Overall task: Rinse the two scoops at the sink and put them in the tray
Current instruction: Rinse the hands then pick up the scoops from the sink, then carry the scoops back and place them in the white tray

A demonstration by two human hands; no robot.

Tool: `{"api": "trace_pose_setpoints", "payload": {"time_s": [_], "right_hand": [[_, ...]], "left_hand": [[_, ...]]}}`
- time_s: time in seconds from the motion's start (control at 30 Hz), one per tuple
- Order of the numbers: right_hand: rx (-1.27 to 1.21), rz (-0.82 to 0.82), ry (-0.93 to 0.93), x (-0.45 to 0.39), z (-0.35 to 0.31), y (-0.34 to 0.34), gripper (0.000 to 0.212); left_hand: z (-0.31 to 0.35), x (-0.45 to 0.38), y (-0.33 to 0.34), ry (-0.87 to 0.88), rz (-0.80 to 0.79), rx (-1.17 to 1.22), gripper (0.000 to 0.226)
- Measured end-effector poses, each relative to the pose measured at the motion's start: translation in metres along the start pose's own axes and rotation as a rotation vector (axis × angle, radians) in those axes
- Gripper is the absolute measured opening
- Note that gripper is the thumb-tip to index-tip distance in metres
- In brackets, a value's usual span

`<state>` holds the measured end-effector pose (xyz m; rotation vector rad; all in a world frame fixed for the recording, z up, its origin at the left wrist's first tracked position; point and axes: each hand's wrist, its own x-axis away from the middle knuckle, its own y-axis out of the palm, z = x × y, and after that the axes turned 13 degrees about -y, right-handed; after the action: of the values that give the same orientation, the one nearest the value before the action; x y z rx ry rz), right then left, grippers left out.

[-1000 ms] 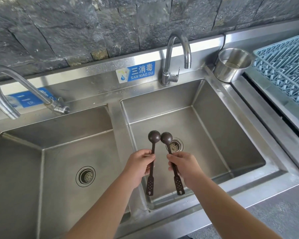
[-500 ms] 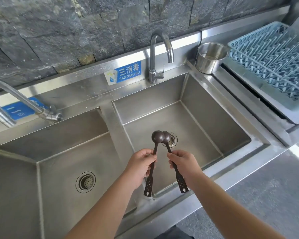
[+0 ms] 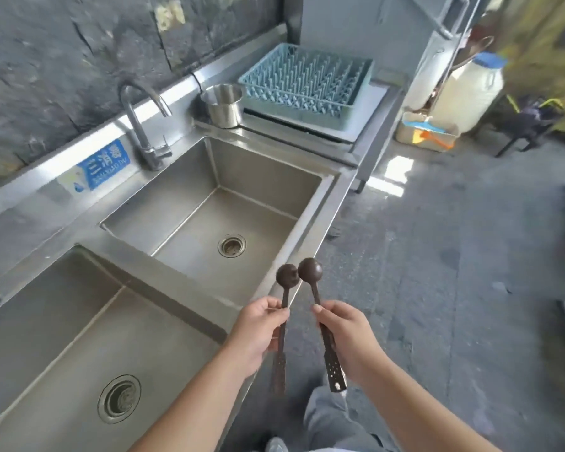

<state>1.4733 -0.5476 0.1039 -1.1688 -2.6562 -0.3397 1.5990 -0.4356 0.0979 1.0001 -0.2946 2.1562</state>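
Note:
Two dark brown long-handled scoops stand upright, bowls up and nearly touching. My left hand (image 3: 258, 331) grips the left scoop (image 3: 287, 276) by its handle; my right hand (image 3: 346, 334) grips the right scoop (image 3: 310, 270) the same way. Both are held over the front right corner of the right sink basin (image 3: 190, 190), partly past its rim above the floor. The blue-green peg tray (image 3: 304, 81) sits on the steel counter far beyond, to the upper right of the sink. No water runs from the right tap (image 3: 141, 125).
A steel cup (image 3: 224, 106) stands between the tap and the tray. The left basin (image 3: 62, 337) lies at lower left. On the grey floor at right are a white jug (image 3: 470, 89), a cardboard box (image 3: 426, 132) and a dark stool (image 3: 525, 125).
The view has swung right, bringing the tray and floor into sight. Both hands with the scoops have moved from above the right basin's drain to its front right corner.

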Motion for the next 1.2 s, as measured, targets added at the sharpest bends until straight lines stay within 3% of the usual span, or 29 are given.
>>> {"api": "trace_pose_setpoints", "payload": {"time_s": [0.2,0.33,0.43,0.77,1.2], "right_hand": [[-0.152,0.310,-0.054,0.096,0.011,-0.088,0.028],[-0.212,0.492,-0.092,0.169,0.019,-0.144,0.012],[-0.224,0.635,-0.147,0.231,0.028,-0.189,0.016],[-0.244,1.081,-0.178,0.484,0.082,-0.306,0.014],[-0.328,1.711,-0.070,0.734,0.166,-0.382,0.017]], "left_hand": [[-0.030,0.040,0.087,0.007,-0.239,-0.257,0.010],[-0.057,0.073,0.157,0.014,-0.398,-0.439,0.008],[-0.089,0.105,0.215,0.019,-0.507,-0.560,0.010],[-0.269,0.251,0.382,-0.057,-0.847,-0.825,0.011],[-0.467,0.390,0.536,-0.162,-1.169,-1.286,0.011]]}}
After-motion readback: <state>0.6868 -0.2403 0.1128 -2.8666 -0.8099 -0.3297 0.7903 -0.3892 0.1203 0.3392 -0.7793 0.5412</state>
